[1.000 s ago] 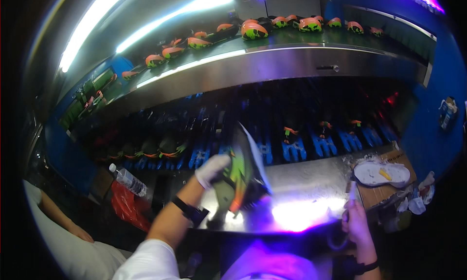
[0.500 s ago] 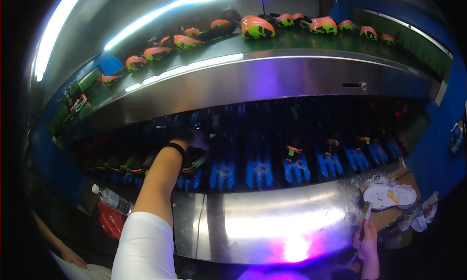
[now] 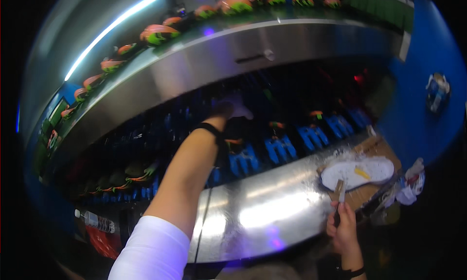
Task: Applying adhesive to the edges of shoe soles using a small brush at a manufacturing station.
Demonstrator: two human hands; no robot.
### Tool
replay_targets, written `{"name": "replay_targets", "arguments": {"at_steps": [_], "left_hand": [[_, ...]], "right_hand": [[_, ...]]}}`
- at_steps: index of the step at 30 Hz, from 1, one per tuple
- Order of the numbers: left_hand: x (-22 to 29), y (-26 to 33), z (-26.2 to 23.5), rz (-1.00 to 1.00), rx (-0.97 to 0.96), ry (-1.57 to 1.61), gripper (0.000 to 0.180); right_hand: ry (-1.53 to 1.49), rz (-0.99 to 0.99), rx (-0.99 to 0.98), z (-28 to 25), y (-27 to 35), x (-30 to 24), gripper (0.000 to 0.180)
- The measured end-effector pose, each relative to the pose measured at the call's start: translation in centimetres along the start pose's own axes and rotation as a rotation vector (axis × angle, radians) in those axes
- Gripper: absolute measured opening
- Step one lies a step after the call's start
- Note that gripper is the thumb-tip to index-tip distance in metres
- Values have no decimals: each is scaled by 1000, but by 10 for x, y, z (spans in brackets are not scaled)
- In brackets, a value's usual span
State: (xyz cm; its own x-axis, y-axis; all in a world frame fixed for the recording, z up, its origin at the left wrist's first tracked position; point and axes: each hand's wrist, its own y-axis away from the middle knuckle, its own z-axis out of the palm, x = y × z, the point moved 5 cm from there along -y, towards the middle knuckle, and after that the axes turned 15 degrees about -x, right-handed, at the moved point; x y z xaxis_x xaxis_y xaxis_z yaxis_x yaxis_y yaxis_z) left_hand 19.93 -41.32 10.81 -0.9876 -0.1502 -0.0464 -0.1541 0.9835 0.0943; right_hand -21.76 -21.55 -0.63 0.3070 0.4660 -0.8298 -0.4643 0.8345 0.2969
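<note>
Deep under the steel shelf (image 3: 272, 51), left hand (image 3: 233, 107) seemingly grips something unclear; right hand (image 3: 344, 226) clasps a brush (image 3: 339, 192).

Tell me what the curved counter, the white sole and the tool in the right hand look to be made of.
The curved silver counter looks like brushed metal, since it throws back broad lamp glare. The flat white shoe sole seems matte foam or rubber, with no shine. The small brush-like tool in the right hand looks wooden, pale brown; it is too small to be sure.
</note>
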Motion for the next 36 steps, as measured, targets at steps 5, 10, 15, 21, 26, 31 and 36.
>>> {"name": "replay_targets", "arguments": {"at_steps": [5, 10, 15, 21, 26, 31, 36], "left_hand": [[24, 26, 10, -77, -189, 125, 50], [14, 177, -54, 152, 12, 85, 38], [59, 281, -7, 126, -455, -555, 42], [74, 326, 38, 44, -679, -985, 34], [170, 317, 44, 472, -557, -875, 5], [281, 331, 29, 945, 263, -1028, 23], [203, 373, -43, 922, 353, -290, 29]], "right_hand": [[-45, 2, 6, -18, 15, -8, 29], [-48, -97, -114, -26, 34, -17, 29], [-97, -46, -162, -17, 43, -13, 28], [-121, -98, -308, -25, 61, -8, 27], [-109, -100, -260, -45, 74, -19, 23], [-1, -173, -227, -34, 88, -55, 37], [168, -78, -324, 6, 128, -64, 42]]}}
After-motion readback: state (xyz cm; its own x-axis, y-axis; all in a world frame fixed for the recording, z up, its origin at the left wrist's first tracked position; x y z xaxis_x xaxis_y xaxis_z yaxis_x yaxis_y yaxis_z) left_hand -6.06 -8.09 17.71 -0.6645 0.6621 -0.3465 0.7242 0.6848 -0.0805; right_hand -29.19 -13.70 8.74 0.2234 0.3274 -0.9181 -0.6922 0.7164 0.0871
